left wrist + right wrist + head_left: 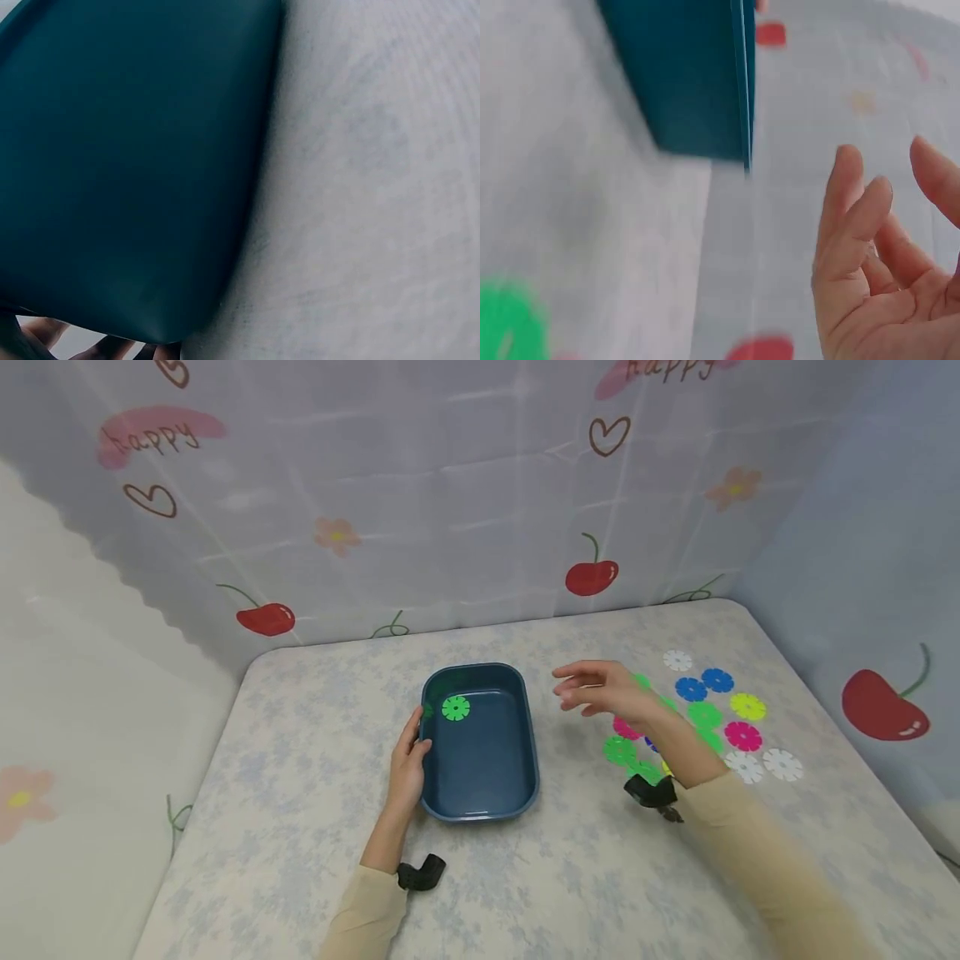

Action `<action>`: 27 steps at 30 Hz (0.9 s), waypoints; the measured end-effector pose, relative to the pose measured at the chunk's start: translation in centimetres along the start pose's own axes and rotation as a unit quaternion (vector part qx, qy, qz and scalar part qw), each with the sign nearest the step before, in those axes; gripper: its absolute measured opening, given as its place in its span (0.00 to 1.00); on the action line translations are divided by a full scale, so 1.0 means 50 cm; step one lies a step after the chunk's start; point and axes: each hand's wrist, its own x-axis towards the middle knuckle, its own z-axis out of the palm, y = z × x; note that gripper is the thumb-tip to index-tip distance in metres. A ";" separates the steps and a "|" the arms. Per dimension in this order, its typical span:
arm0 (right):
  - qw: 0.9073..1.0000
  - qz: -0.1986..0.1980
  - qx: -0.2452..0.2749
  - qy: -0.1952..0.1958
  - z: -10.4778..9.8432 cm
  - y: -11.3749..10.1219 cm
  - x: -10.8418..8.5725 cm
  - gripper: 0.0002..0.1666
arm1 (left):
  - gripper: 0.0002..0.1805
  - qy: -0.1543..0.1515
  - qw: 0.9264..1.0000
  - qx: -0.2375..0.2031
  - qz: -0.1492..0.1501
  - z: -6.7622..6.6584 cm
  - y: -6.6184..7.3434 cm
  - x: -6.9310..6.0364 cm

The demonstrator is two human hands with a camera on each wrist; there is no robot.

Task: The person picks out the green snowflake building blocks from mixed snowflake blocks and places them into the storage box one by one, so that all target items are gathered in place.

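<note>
**Dark-blue rectangular plastic tray [480, 777] gripped**

Left hand [408, 768] pinches its wall; right hand [607, 689] empty, fingers loosely parted. Notched multicoloured plastic discs [705, 715] right of it; notched green disc [455, 708] in tray, forward-right of left hand. Risk: slack left grip, tray skids.

The pale, blue-mottled bench [300, 793] is bordered on three sides by whitish curtains [465, 560] printed with cherries [592, 578] and flowers [337, 536].
</note>
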 end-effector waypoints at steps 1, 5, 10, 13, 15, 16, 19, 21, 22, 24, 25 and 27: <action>1.000 0.003 -0.001 0.008 -0.017 0.012 -0.020 0.30 | 0.30 0.000 1.000 -0.001 -0.002 -0.001 0.001 -0.001; 0.999 0.022 -0.008 0.036 -0.073 0.060 -0.105 0.32 | 0.30 -0.005 1.000 -0.008 -0.008 -0.001 0.002 -0.004; 0.996 0.041 -0.008 0.075 -0.127 0.117 -0.211 0.26 | 0.30 -0.010 1.000 -0.011 -0.007 0.003 -0.002 -0.003; 0.993 0.050 -0.005 0.104 -0.143 0.153 -0.262 0.21 | 0.30 -0.006 1.000 -0.013 -0.005 0.004 -0.003 -0.002; 0.990 0.063 -0.001 0.124 -0.147 0.176 -0.289 0.19 | 0.30 -0.003 1.000 -0.016 -0.006 0.004 -0.003 -0.001; 0.989 0.069 -0.003 0.131 -0.148 0.188 -0.301 0.19 | 0.30 -0.002 1.000 -0.018 -0.006 0.004 -0.002 -0.001; 0.983 0.096 0.008 0.155 -0.146 0.217 -0.330 0.19 | 0.30 -0.003 1.000 -0.019 -0.008 0.004 -0.001 -0.001; 0.979 0.116 0.022 0.167 -0.142 0.233 -0.343 0.19 | 0.30 -0.004 1.000 -0.019 -0.010 0.003 0.000 -0.001; 0.977 0.126 0.026 0.170 -0.140 0.239 -0.349 0.19 | 0.30 -0.004 1.000 -0.020 -0.012 0.003 0.001 -0.002; 0.973 0.147 0.025 0.178 -0.136 0.251 -0.358 0.19 | 0.30 -0.003 1.000 -0.019 -0.017 0.003 0.002 -0.002; 0.971 0.157 0.020 0.181 -0.133 0.255 -0.362 0.21 | 0.30 -0.003 1.000 -0.018 -0.017 0.003 0.003 -0.002; 0.966 0.176 0.002 0.188 -0.129 0.265 -0.371 0.26 | 0.31 -0.004 1.000 -0.016 -0.018 0.003 0.003 -0.001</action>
